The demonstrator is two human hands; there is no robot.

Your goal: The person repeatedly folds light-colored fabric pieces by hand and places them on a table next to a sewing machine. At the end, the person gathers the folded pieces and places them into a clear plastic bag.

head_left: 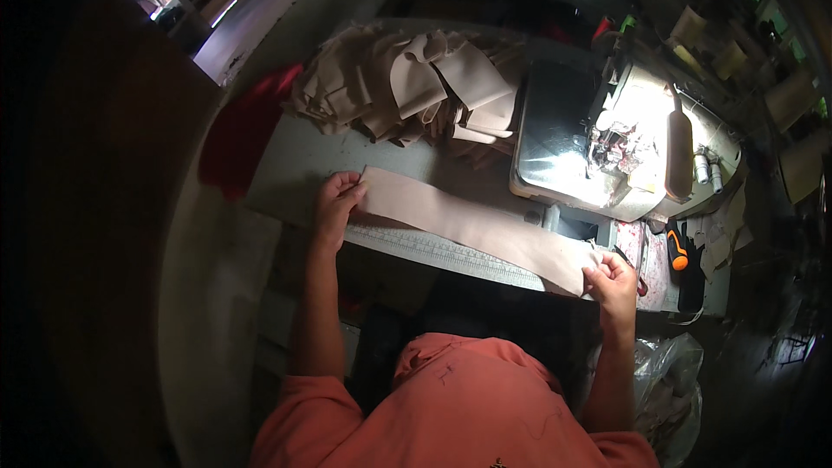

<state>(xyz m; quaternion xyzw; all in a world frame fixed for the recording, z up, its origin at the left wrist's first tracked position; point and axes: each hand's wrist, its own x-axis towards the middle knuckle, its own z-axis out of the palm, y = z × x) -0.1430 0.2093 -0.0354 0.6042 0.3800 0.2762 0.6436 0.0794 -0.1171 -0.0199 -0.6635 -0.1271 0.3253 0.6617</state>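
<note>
A long beige strip of fabric or leather (pixel 468 218) stretches between my two hands, above the front edge of the work table. Its left end is pinched by my left hand (pixel 336 199), thumb on top. My right hand (pixel 612 281) grips the other end, lower and nearer to me. Beneath the strip, a ruler scale (pixel 433 249) runs along the table's front edge, partly covered. Just beyond the right half of the strip stands a sewing machine (pixel 641 134) with its lamp lit.
A heap of beige cut pieces (pixel 399 87) lies at the back of the table. Red cloth (pixel 251 134) hangs at the left. Right of my right hand are an orange-and-black handled tool (pixel 677 247) and white thread spools (pixel 709 172). A clear plastic bag (pixel 672 381) sits below.
</note>
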